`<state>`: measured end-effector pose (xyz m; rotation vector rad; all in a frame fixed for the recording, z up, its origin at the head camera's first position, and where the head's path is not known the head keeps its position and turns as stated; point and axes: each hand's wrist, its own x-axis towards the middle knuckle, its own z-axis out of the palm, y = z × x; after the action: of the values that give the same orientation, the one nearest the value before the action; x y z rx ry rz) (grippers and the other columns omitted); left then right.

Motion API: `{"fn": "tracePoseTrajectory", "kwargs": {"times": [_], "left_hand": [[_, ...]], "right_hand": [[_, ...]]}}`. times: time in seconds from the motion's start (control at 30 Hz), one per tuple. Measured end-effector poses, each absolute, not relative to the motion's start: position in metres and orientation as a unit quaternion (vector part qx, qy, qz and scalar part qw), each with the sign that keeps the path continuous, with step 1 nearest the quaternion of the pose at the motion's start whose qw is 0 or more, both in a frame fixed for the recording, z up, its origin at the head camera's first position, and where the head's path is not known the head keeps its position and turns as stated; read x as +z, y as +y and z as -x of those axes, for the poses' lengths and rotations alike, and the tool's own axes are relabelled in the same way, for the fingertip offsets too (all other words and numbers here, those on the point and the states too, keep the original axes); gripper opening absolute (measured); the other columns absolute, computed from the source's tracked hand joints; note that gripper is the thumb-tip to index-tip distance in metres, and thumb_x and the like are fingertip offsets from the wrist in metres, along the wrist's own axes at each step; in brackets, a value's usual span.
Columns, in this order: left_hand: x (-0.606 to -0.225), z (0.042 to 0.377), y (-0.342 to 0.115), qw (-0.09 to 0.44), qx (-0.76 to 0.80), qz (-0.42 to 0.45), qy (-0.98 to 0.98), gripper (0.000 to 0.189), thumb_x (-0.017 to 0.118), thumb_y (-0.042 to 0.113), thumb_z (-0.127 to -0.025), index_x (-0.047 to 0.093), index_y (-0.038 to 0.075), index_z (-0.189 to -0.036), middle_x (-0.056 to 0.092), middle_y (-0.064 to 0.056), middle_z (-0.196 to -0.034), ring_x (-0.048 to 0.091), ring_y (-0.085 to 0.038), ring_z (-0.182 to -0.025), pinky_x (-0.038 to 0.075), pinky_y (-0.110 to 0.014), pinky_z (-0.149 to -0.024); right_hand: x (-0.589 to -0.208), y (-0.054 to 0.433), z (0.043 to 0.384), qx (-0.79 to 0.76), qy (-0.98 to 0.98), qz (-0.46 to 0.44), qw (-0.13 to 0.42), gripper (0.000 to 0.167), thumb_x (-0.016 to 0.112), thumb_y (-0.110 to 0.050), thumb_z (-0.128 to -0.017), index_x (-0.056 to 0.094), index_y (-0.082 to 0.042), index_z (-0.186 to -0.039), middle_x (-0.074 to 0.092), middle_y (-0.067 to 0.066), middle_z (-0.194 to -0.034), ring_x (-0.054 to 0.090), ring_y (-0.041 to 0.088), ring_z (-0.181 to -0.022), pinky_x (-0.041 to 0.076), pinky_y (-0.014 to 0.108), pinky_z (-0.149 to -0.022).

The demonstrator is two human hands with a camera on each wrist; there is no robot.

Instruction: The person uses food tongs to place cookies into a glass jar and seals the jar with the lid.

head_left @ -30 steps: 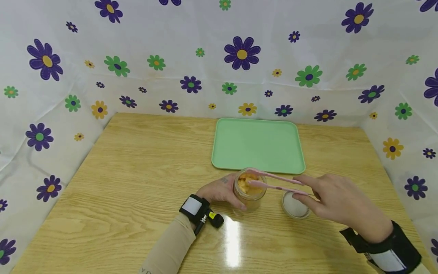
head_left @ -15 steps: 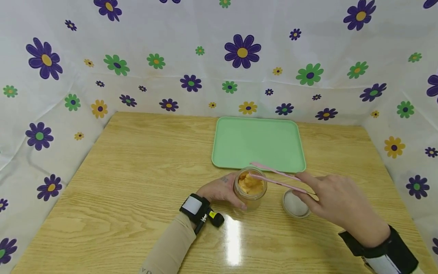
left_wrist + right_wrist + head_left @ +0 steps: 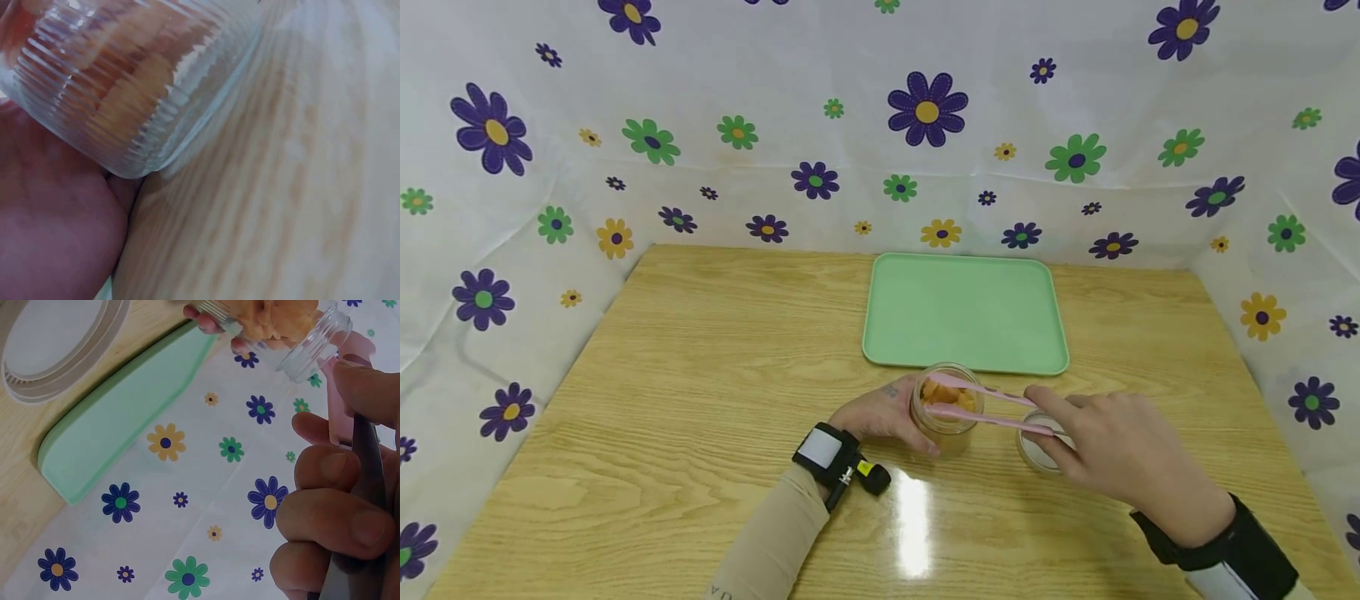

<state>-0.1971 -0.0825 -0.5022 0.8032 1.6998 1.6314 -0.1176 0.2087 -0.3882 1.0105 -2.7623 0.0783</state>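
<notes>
A ribbed glass jar (image 3: 951,437) stands on the table, holding orange chunks (image 3: 964,401) that look like dried food pieces. My left hand (image 3: 883,418) grips the jar's side, thumb toward the front. In the left wrist view the glass (image 3: 187,106) rests close against that palm. My right hand (image 3: 1116,450) holds a pair of pink tongs (image 3: 988,419), their two tips apart and inside the jar's mouth among the chunks. From the right wrist, the dark handle (image 3: 365,469) lies within curled fingers. Whether the tips touch a chunk cannot be told.
Below the right hand lies a round white lid (image 3: 1036,454), partly covered. A light green tray (image 3: 962,312) sits just behind the jar. Flower-patterned white cloth (image 3: 760,167) rises at the back and both sides of the wooden table (image 3: 715,350).
The tongs were in the jar, then lifted with one tip outside over the rim, and are now lowered back with both tips inside. The right hand shifted slightly left; the left hand stayed.
</notes>
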Motion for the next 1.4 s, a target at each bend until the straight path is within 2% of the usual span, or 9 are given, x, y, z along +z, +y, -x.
{"fn": "tracePoseTrajectory", "kwargs": {"times": [0.1, 0.4, 0.47, 0.57, 0.63, 0.73, 0.83, 1.07, 1.4], "left_hand": [[-0.502, 0.197, -0.082, 0.33, 0.627, -0.304, 0.637, 0.096, 0.087, -0.014, -0.067, 0.047, 0.017, -0.148, 0.06, -0.002, -0.14, 0.053, -0.013, -0.129, 0.036, -0.035, -0.117], [-0.502, 0.198, -0.083, 0.329, 0.614, -0.301, 0.651, 0.094, 0.088, -0.01, -0.066, 0.047, 0.016, -0.147, 0.058, -0.003, -0.139, 0.053, -0.013, -0.128, 0.038, -0.033, -0.116], [-0.503, 0.199, -0.083, 0.329, 0.613, -0.302, 0.651, 0.095, 0.088, -0.01, -0.067, 0.046, 0.015, -0.148, 0.056, -0.005, -0.142, 0.051, -0.014, -0.133, 0.036, -0.034, -0.118], [-0.503, 0.2, -0.084, 0.326, 0.608, -0.302, 0.657, 0.097, 0.089, -0.009, -0.067, 0.044, 0.014, -0.15, 0.054, -0.005, -0.146, 0.048, -0.014, -0.137, 0.031, -0.035, -0.121], [-0.503, 0.2, -0.084, 0.325, 0.606, -0.3, 0.661, 0.098, 0.089, -0.009, -0.067, 0.043, 0.013, -0.151, 0.053, -0.004, -0.148, 0.046, -0.013, -0.139, 0.03, -0.035, -0.122], [-0.503, 0.2, -0.085, 0.32, 0.6, -0.297, 0.67, 0.099, 0.089, -0.009, -0.066, 0.043, 0.013, -0.151, 0.053, -0.004, -0.148, 0.045, -0.013, -0.14, 0.029, -0.035, -0.122], [-0.502, 0.199, -0.085, 0.319, 0.599, -0.297, 0.671, 0.1, 0.09, -0.009, -0.065, 0.044, 0.013, -0.151, 0.053, -0.004, -0.148, 0.045, -0.014, -0.139, 0.029, -0.035, -0.122], [-0.502, 0.2, -0.085, 0.324, 0.612, -0.292, 0.659, 0.102, 0.089, -0.011, -0.065, 0.043, 0.014, -0.152, 0.052, -0.004, -0.149, 0.044, -0.015, -0.141, 0.028, -0.037, -0.123], [-0.503, 0.2, -0.083, 0.331, 0.617, -0.297, 0.649, 0.1, 0.088, -0.012, -0.066, 0.042, 0.013, -0.152, 0.05, -0.006, -0.149, 0.044, -0.015, -0.14, 0.029, -0.035, -0.122]], "right_hand": [[-0.389, 0.209, 0.118, 0.032, -0.936, -0.336, 0.097, 0.037, 0.066, -0.046, -0.097, 0.065, -0.017, -0.12, 0.042, -0.014, -0.054, 0.026, 0.002, -0.045, 0.017, 0.021, -0.043], [-0.394, 0.214, 0.118, 0.068, -0.94, -0.319, 0.103, 0.038, 0.072, -0.04, -0.093, 0.063, -0.017, -0.122, 0.035, -0.016, -0.052, 0.025, 0.001, -0.045, 0.018, 0.021, -0.043], [-0.399, 0.218, 0.121, 0.089, -0.938, -0.312, 0.12, 0.037, 0.068, -0.044, -0.096, 0.062, -0.018, -0.122, 0.03, -0.017, -0.052, 0.022, 0.0, -0.045, 0.017, 0.021, -0.043], [-0.407, 0.226, 0.125, 0.12, -0.936, -0.294, 0.154, 0.043, 0.053, -0.056, -0.102, 0.06, -0.017, -0.119, 0.025, -0.017, -0.052, 0.018, -0.002, -0.046, 0.016, 0.02, -0.043], [-0.412, 0.231, 0.129, 0.134, -0.935, -0.282, 0.171, 0.048, 0.051, -0.058, -0.102, 0.062, -0.015, -0.118, 0.026, -0.017, -0.052, 0.017, -0.003, -0.045, 0.016, 0.02, -0.042], [-0.417, 0.238, 0.133, 0.147, -0.937, -0.264, 0.177, 0.041, 0.064, -0.046, -0.099, 0.063, -0.01, -0.118, 0.031, -0.017, -0.051, 0.02, -0.004, -0.044, 0.02, 0.02, -0.041], [-0.418, 0.244, 0.136, 0.155, -0.947, -0.238, 0.149, 0.042, 0.072, -0.032, -0.095, 0.06, -0.005, -0.124, 0.036, -0.014, -0.052, 0.026, -0.002, -0.043, 0.023, 0.021, -0.041], [-0.428, 0.268, 0.153, 0.187, -0.97, -0.15, 0.03, 0.053, 0.052, -0.028, -0.106, 0.038, 0.012, -0.138, 0.05, 0.002, -0.064, 0.041, 0.012, -0.047, 0.033, 0.028, -0.042], [-0.457, 0.312, 0.181, 0.199, -0.979, -0.048, 0.0, 0.06, 0.047, -0.033, -0.107, 0.039, 0.022, -0.131, 0.059, 0.027, -0.086, 0.054, 0.026, -0.062, 0.039, 0.033, -0.048]]}}
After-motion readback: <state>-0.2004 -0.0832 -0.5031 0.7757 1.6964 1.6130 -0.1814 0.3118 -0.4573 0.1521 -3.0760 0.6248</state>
